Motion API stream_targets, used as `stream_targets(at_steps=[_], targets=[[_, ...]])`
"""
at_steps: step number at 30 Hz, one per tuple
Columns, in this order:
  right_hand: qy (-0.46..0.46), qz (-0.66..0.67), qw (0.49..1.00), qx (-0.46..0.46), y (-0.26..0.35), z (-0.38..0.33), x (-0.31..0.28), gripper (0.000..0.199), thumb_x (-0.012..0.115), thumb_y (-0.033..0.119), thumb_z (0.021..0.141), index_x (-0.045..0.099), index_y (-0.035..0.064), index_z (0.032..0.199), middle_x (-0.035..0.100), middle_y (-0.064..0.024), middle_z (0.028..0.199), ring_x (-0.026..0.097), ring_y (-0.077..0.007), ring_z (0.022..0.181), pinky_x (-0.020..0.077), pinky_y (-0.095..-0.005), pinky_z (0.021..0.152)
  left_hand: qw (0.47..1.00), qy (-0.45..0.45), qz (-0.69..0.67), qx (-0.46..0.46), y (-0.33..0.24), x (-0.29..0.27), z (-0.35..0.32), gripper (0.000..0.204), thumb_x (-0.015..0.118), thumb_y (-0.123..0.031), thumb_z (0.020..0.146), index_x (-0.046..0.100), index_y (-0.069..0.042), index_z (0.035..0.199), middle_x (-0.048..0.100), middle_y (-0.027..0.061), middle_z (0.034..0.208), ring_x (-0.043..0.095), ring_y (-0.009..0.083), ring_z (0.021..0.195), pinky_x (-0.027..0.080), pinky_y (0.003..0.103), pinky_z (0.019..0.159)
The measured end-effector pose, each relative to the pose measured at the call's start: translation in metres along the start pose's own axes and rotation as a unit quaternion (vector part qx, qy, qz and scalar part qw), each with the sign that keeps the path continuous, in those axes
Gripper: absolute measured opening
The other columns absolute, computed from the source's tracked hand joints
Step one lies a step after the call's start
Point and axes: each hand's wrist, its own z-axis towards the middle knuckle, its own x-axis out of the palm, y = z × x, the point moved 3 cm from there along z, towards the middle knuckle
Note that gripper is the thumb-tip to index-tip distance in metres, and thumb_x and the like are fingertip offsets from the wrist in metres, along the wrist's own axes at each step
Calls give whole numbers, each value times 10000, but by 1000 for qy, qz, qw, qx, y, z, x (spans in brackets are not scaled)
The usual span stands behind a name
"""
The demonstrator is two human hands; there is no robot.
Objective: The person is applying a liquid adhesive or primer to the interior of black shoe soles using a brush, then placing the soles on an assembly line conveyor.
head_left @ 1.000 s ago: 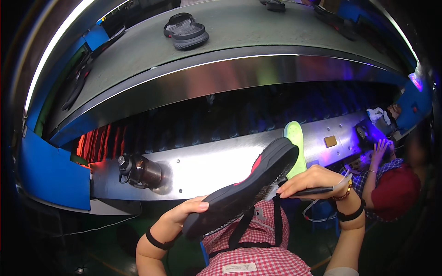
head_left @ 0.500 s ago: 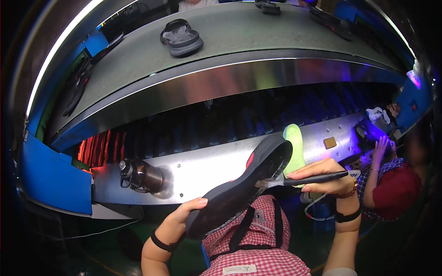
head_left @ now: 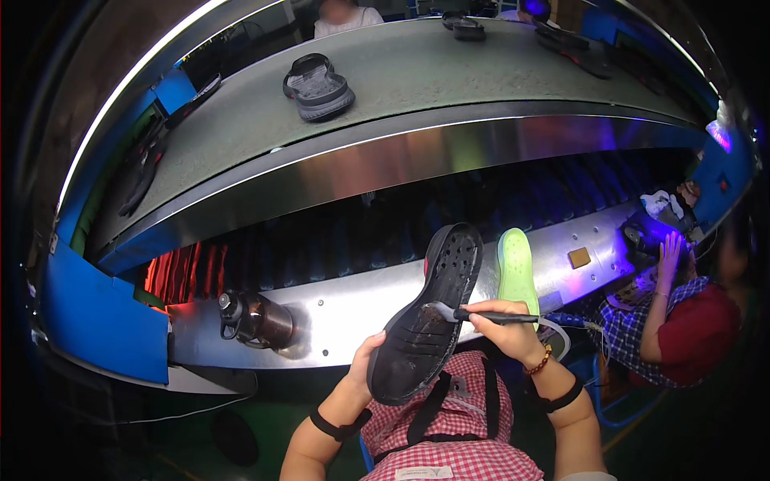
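Observation:
My left hand (head_left: pixel 362 370) grips the heel end of a black shoe sole (head_left: pixel 415 341) by its left edge, tilted so that its hollow inner face shows. Small holes dot the far end of that face and ridges cross its middle. In my right hand (head_left: pixel 507 329) is a brush (head_left: pixel 493 317) with a black handle, pinched between thumb and fingers. Its bristles touch the inside of the sole near the middle. Just beyond my right hand, a lime-green sole-shaped piece (head_left: pixel 515 268) lies on the metal ledge.
A dark bottle (head_left: pixel 261 321) stands on the metal ledge (head_left: pixel 345 301) at left. A tan block (head_left: pixel 578 257) lies at right. Several soles, including a grey-black one (head_left: pixel 318 86), rest on the conveyor belt (head_left: pixel 393 72). A co-worker (head_left: pixel 682 329) in red handles a dark piece at far right.
The sole has turned more upright, showing its inner face to me. The brush has moved left and inward, from the sole's right edge to its middle.

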Motion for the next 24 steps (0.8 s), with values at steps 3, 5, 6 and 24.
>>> stream_targets(at_steps=[3,5,6,24], targets=[[-70,-86,985,-129,-2,15,-2,187,652,28,829,692,-16,1006,706,-101,898,654,-130,783,516,-234,723,1000,6,-22,18,7,-4,6,632,456,-377,878,389,22,1363,512,230,1307,573,334,1129,456,438,992],[-130,-52,988,-59,-10,30,-7,195,660,29,815,689,-11,1005,699,-142,971,672,-194,861,512,-284,777,997,36,-59,22,12,-5,8,624,473,-367,877,397,24,1358,515,228,1304,571,332,1131,459,436,989],[-158,-150,966,-141,-5,36,-8,208,672,32,801,686,-8,1005,693,-152,990,665,-232,876,504,-310,793,998,33,-58,20,14,-7,9,611,481,-353,878,405,25,1352,522,226,1297,574,331,1127,461,435,987],[-1,-182,939,-293,18,-59,88,323,676,68,697,653,-60,993,672,-206,989,642,-288,720,517,-345,668,991,-88,38,89,-11,-50,13,548,510,-327,864,493,26,1284,595,196,1214,602,323,1086,476,446,956]])
